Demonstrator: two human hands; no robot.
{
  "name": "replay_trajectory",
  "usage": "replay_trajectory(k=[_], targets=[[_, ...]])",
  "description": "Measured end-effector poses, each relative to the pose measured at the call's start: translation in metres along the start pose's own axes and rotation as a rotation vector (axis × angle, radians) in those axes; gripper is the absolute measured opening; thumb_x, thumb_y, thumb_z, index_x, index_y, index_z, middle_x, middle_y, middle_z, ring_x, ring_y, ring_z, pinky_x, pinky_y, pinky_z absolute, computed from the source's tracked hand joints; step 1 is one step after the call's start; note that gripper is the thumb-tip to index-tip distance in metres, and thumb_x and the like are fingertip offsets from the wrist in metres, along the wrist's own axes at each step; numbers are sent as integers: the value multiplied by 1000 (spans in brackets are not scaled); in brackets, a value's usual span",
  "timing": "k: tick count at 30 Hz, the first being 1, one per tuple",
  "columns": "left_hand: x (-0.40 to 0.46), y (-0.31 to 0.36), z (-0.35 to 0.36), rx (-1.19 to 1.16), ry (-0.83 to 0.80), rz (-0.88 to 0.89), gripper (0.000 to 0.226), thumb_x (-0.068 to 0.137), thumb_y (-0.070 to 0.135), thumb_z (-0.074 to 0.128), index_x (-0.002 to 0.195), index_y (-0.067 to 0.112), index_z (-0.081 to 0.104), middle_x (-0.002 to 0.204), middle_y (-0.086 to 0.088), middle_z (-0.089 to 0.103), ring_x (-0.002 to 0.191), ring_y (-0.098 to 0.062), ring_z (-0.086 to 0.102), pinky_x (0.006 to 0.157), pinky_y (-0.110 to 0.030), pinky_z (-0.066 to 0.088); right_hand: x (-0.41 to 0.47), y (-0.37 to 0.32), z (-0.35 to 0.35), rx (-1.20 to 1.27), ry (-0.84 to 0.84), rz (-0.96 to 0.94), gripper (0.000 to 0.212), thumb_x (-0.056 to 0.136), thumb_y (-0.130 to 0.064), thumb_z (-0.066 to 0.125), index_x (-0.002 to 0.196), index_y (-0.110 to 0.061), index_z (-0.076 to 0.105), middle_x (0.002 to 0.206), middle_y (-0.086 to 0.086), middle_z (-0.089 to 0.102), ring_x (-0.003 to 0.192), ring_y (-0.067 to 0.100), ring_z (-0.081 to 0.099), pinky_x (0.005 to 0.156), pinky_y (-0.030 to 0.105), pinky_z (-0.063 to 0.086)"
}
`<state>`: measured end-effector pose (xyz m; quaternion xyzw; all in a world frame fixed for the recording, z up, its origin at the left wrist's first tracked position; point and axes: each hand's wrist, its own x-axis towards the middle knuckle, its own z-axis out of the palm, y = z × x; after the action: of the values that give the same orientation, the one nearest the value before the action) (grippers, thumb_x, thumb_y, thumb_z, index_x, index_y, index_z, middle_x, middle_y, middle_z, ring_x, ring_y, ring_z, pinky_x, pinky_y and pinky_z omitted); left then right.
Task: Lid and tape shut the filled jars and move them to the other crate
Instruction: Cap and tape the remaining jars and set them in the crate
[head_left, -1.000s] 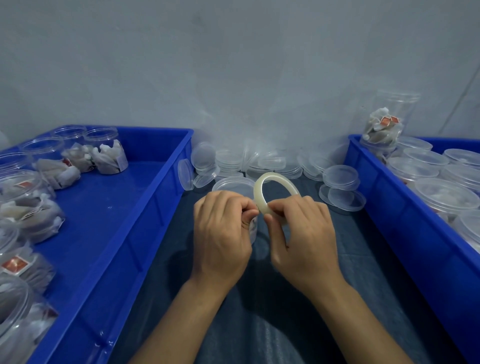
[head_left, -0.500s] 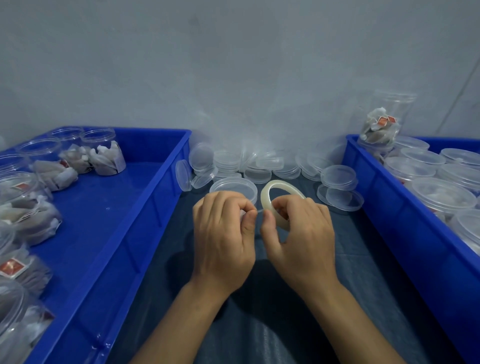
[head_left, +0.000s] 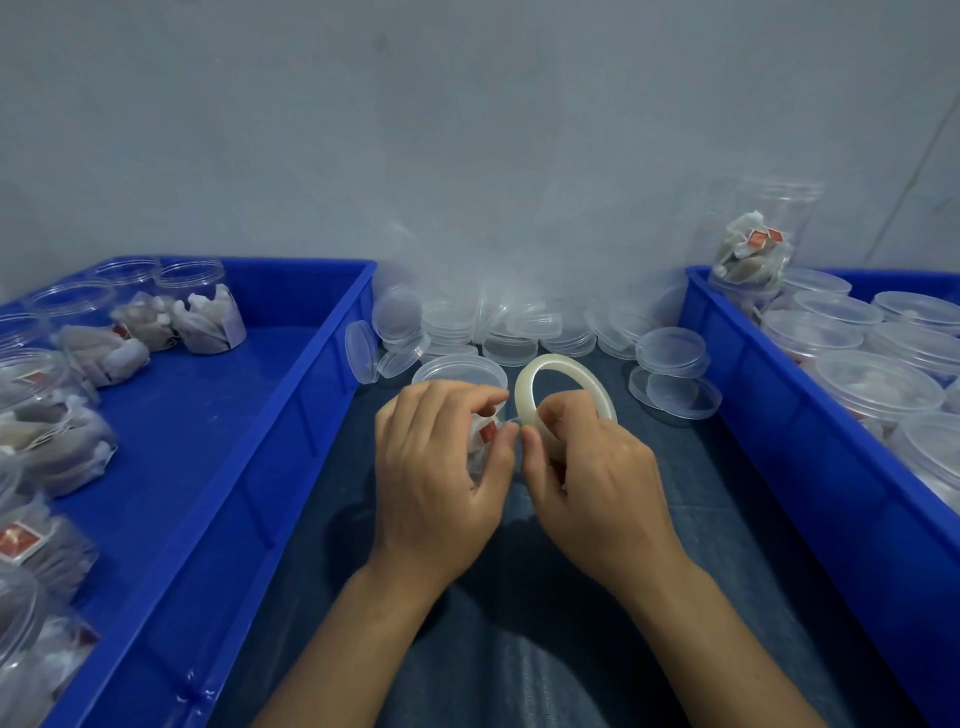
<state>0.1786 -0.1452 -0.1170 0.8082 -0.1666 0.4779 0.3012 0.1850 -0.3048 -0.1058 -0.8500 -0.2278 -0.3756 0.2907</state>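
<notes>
Tape work is the step in hand, as far as I can judge. The right hand (head_left: 597, 467) grips the tape roll (head_left: 561, 395), with its fingers curled round the lower part of the ring. The left hand (head_left: 436, 467) is curled too, and its thumb and first finger pinch together right where the tape comes off the roll. I think it holds the loose end, but the strip is too thin to see well.

To do this well, pull the end out slowly and keep it flat, so it does not fold and stick to itself. Keep the roll steady while the other hand pulls.

The jar (head_left: 480, 415) stands just behind and under the left hand, touching its fingers. Its lid (head_left: 460, 371) is already on. A white bag with a red tag shows through the side.

Open filled jars (head_left: 197, 312) wait in the blue crate (head_left: 291, 395) well to the left of the left hand. The other crate (head_left: 779, 415) is to the right of the right hand, with closed jars inside. Spare lids (head_left: 672, 351) lie on the tabletop (head_left: 519, 623) beyond both hands.
</notes>
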Motion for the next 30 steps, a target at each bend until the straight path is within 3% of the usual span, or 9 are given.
replay_trajectory(k=[2,10,24,30], targets=[[0,0,0,12,3,18,18,102,31,66,118,23,68,110,11,67,104,-15,59,91,-36,43,1,-1,-1,-15,-3,-10,22,101,-36,51,97,-14,54,64,-3,60,52,32,52,51,34,36],[-1,1,1,19,45,30,10,102,25,70,97,18,75,98,8,70,94,-19,62,84,-45,46,3,-2,-4,-60,24,-20,19,99,-31,55,93,-13,57,59,-7,55,50,27,49,60,27,15],[-4,3,1,119,122,54,18,104,30,70,90,19,74,95,11,71,95,-20,62,87,-41,45,2,-4,-1,-70,63,11,19,100,-34,54,96,-15,57,58,-8,54,50,24,50,56,28,27],[-9,11,-1,209,155,-18,15,100,30,73,88,21,73,89,14,69,90,-18,58,80,-41,42,4,-7,2,-117,31,8,27,100,-33,56,119,-15,62,54,-9,48,49,24,49,53,29,33]])
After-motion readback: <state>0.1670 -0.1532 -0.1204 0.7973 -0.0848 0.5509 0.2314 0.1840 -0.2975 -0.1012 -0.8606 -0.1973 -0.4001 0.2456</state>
